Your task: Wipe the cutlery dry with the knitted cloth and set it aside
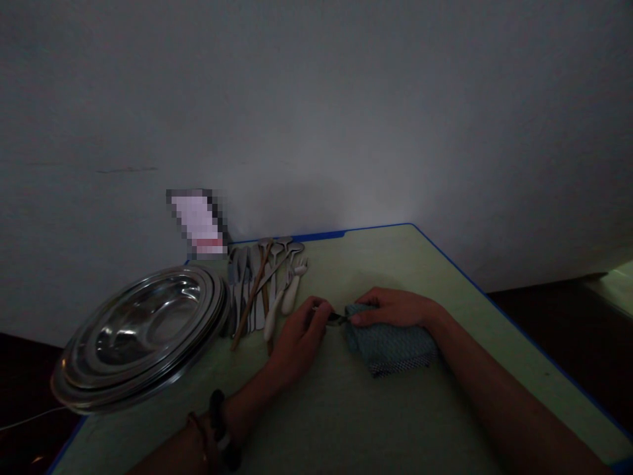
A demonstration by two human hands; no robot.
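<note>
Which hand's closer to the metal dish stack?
Left. The left hand is right of the metal dish stack, just past the loose cutlery. The right hand is farther right, on the cloth.

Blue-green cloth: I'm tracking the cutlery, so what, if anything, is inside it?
A shiny utensil runs from the left hand to the edge of the cloth. Anything inside is covered by the folds and the right hand.
</note>
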